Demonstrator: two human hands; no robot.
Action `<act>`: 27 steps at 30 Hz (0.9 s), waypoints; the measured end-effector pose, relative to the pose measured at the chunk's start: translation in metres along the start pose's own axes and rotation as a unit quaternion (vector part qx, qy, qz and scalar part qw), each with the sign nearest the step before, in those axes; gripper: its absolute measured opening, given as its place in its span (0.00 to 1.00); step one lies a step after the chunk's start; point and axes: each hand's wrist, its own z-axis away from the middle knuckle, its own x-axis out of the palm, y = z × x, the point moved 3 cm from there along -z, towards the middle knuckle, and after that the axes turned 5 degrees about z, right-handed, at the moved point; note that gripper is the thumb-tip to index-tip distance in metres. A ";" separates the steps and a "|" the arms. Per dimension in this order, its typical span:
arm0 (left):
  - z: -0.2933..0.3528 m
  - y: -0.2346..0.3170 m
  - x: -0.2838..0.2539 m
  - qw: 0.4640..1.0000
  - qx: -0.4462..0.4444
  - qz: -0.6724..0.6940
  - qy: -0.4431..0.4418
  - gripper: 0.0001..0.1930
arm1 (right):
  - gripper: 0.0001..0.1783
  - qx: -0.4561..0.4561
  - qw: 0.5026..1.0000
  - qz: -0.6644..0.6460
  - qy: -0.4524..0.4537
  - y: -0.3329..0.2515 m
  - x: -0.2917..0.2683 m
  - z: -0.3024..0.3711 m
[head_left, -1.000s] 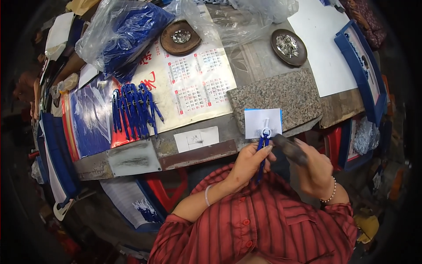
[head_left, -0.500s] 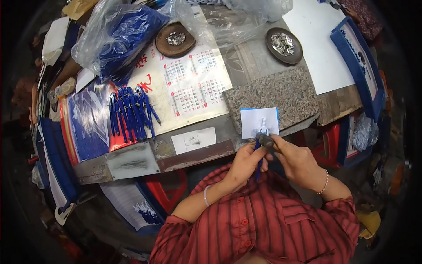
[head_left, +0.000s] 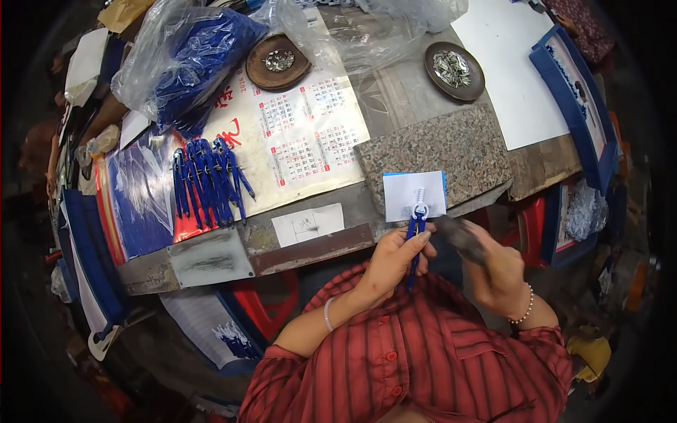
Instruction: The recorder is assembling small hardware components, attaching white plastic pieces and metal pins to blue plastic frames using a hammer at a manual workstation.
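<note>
Both hands work at the near edge of a cluttered workbench [head_left: 211,264] spread with a calendar sheet [head_left: 296,141] and a granite slab [head_left: 441,151]. Left hand [head_left: 391,261], forearm rising from seven o'clock, pinches a blue strap [head_left: 414,243]; its long axis runs twelve to six, white loop at twelve against a white card [head_left: 412,194]. Right hand [head_left: 497,271] grips a blurred dark tool [head_left: 458,236] aimed at ten o'clock.
</note>
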 end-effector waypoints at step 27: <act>0.023 0.017 0.007 0.996 -0.008 0.071 -0.061 0.17 | 0.20 0.078 0.950 0.276 0.121 0.059 0.004 -0.024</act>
